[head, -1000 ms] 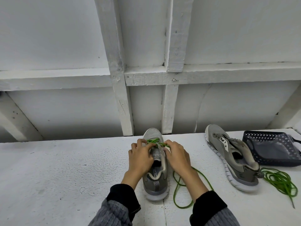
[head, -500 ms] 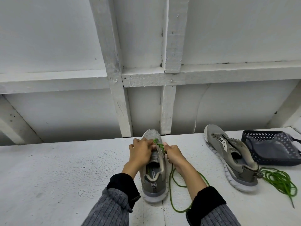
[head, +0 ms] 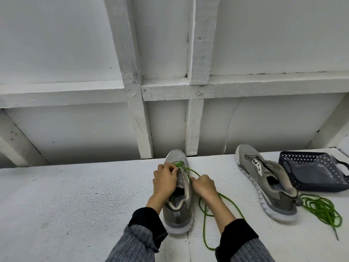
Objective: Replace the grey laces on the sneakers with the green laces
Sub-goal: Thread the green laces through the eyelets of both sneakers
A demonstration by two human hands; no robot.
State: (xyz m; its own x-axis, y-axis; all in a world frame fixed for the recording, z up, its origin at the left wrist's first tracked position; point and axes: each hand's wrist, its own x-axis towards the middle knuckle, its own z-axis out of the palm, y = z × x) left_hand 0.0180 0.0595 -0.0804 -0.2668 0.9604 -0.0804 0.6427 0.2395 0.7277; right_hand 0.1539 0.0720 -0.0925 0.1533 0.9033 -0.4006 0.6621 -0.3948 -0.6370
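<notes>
A grey sneaker [head: 178,214] stands on the white table, toe pointing away from me. A green lace [head: 204,222] runs through its front eyelets and trails in loops to the right of the heel. My left hand [head: 165,181] lies over the sneaker's tongue, fingers pinching the lace at the eyelets. My right hand [head: 204,188], beside the shoe, grips a strand of the same lace and holds it taut away from the eyelets. A second grey sneaker [head: 268,184] with no lace lies to the right. Another green lace [head: 321,210] is coiled behind its heel.
A dark blue perforated basket [head: 313,173] lies tipped at the far right of the table [head: 66,205]. A white wall with wooden beams [head: 139,120] rises just behind the table's far edge.
My right hand has drawn back and to the right from the eyelets, pulling a strand of the green lace taut. My left hand stays over the tongue.
</notes>
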